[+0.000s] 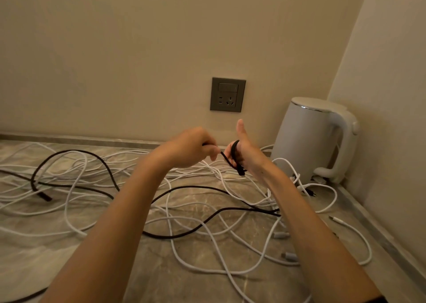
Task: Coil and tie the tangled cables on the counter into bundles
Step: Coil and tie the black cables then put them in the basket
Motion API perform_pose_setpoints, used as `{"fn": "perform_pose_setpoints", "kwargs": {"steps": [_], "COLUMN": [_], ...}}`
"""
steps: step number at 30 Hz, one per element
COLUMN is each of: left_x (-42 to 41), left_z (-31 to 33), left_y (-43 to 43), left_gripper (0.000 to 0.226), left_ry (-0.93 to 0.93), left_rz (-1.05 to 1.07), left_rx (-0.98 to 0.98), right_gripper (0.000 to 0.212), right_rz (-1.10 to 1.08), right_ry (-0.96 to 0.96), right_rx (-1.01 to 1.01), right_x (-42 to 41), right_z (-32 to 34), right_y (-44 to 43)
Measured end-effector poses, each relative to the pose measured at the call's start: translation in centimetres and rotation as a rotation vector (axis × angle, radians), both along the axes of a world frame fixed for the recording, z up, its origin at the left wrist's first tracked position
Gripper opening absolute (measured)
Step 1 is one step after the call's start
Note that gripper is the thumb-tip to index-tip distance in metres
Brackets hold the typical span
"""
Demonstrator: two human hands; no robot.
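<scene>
Likely soft, light and bendy: thin black cable (224, 158). Pinched by left hand (196, 148), wound round right hand (247, 155); cannot tell if those fingers squeeze. Probably best gripped near the loops.

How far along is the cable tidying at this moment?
Done: no finished bundle in view. In hand: the left hand pinches the black cable, which is looped round the right hand. Left: the white cables and more black cable lie loose on the counter.

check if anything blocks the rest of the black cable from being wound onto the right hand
Yes. The left hand and right hand hold the black cable, but its slack on the counter crosses white cables in several places; they may snag.
</scene>
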State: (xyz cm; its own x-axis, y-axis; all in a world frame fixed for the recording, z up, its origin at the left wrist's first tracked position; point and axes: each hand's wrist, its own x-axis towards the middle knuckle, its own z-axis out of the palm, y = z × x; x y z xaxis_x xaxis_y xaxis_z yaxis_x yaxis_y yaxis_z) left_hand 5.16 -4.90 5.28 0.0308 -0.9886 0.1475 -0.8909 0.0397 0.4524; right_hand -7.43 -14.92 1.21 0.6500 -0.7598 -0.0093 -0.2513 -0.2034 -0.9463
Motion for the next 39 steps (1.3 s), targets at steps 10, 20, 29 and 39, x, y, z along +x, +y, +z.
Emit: {"fn": "perform_pose_setpoints", "kwargs": {"steps": [10,20,29,39], "left_x": [0.6,-0.4,-2.0,-2.7], "left_z": [-1.1,-3.1,-4.2,-3.4], "left_y": [-1.2,-2.2,-2.4,-1.8], "left_gripper": [0.025,0.030,0.024,0.017], "left_ry": [0.029,-0.079,0.223,0.022], "left_rz": [0.144,0.177,0.008,-0.111], "left_rx": [-0.372,-0.325,0.179,0.422], "right_gripper": [0.083,0.087,0.078,0.070], "right_rz": [0.264,0.810,0.388,0.019], "right_ry": [-0.030,-0.629,-1.143,-0.782], "right_rx": [0.184,0.767,0.945,0.412], "right_x": [0.2,0.0,-0.8,-0.3], "right_z": [0.1,0.4,1.0,0.6], "right_y": [0.4,0.4,0.8,0.9]}}
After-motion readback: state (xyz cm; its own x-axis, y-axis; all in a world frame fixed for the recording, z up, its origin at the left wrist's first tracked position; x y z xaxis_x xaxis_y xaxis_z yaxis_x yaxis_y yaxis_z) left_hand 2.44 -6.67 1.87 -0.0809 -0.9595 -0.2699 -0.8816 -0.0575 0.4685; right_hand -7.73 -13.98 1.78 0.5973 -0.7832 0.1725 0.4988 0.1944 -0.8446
